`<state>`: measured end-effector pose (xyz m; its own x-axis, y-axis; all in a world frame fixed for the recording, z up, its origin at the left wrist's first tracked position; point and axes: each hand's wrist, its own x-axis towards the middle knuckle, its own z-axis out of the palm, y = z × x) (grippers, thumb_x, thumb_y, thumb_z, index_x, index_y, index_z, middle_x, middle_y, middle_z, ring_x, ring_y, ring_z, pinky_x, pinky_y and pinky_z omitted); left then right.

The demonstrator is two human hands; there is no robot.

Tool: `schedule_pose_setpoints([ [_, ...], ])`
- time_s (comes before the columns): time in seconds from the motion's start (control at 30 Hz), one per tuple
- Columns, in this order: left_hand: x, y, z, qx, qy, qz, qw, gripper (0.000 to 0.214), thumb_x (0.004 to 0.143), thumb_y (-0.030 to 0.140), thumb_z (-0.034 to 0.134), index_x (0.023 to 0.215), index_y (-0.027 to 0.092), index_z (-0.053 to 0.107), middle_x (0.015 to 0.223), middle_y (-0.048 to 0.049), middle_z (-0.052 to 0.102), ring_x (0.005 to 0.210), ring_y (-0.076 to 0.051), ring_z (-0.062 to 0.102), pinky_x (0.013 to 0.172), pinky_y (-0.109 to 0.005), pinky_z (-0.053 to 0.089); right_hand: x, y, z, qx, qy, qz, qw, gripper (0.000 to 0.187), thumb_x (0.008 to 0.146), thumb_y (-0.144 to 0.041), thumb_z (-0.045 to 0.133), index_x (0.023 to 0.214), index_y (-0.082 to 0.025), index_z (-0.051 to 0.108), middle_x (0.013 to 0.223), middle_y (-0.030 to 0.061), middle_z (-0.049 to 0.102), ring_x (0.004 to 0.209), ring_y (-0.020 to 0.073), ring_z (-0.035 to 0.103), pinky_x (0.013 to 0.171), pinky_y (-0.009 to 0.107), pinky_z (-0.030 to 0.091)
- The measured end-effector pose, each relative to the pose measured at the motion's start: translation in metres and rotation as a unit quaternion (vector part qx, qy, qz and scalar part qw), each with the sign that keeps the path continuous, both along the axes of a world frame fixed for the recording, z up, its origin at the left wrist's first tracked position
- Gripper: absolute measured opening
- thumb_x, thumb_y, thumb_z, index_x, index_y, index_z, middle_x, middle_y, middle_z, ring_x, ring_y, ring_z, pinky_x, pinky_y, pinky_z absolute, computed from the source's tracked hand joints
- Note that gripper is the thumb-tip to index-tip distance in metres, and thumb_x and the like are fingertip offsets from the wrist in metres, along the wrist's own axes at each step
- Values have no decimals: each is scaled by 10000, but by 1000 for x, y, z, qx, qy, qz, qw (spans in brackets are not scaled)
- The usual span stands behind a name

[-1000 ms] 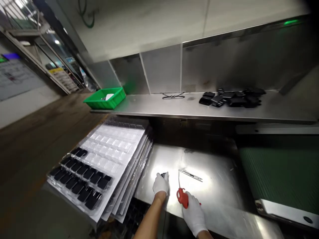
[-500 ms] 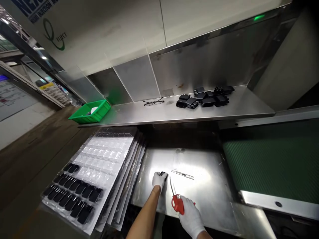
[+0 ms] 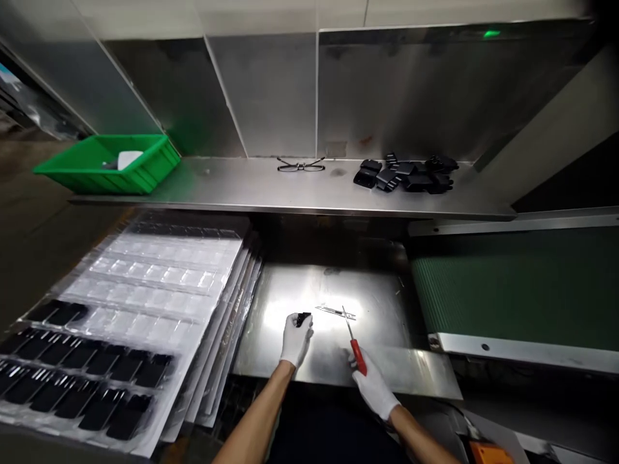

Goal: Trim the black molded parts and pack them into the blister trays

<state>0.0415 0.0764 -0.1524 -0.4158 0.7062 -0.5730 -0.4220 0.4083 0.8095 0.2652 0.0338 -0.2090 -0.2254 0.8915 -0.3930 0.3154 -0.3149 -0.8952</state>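
My left hand (image 3: pixel 296 338), in a white glove, is closed around a small black plastic part (image 3: pixel 303 318) above the metal worktop (image 3: pixel 271 351). To the right, my gloved right hand (image 3: pixel 373 385) grips red-handled scissors (image 3: pixel 356 354), seen edge-on with the blades pointing up and away from me. A slim silver tool (image 3: pixel 336 312), its exact kind unclear, lies on the worktop just beyond both hands. Left of my left hand stands a stack of clear plastic trays (image 3: pixel 159 283); black parts (image 3: pixel 97 357) fill the nearer rows of the top one.
Along the raised steel shelf (image 3: pixel 232 187) are a green bin (image 3: pixel 145 171), a pair of glasses (image 3: pixel 300 167) and a pile of black plastic pieces (image 3: pixel 411 177). A green conveyor belt (image 3: pixel 522 283) runs at the right. An orange object (image 3: pixel 491 452) sits low at the right.
The view has swung left-to-right and down, so the shelf and trays appear larger. My right hand has turned the scissors from showing their loops to edge-on. My left hand still holds the black part.
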Motion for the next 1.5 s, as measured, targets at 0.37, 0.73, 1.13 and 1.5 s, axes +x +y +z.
schedule_pose_setpoints([
  [0.37,-29,-63,111,146,-278,-51,948,340,796,176,743,1103,202,602,1082,-58,621,1011,-219,646,728,-302,547,15,-10,49,16,-19,-19,999,621,757,-310,536,1359,-161,506,1060,73,646,944,248,616,740,336,516],
  [0.73,-38,-74,141,218,-468,-3,856,326,853,319,678,1135,177,594,839,1,506,663,-115,521,442,-186,409,9,-11,87,67,14,76,995,569,805,-233,504,1373,-216,480,1026,36,610,815,194,585,694,320,502],
  [1.13,-42,-70,153,214,-539,-39,814,355,733,340,736,1009,176,584,844,-30,514,617,-108,465,421,-171,300,2,-18,92,75,0,82,994,568,805,-208,492,1372,-219,497,1052,29,624,1043,241,594,1035,442,409],
  [1.5,-41,-54,165,212,-534,-44,817,437,615,284,793,970,163,569,686,67,324,491,-30,221,376,-148,182,-5,-14,97,51,-4,54,997,569,790,-240,501,1358,-208,493,1030,22,609,1018,230,572,1017,440,404],
])
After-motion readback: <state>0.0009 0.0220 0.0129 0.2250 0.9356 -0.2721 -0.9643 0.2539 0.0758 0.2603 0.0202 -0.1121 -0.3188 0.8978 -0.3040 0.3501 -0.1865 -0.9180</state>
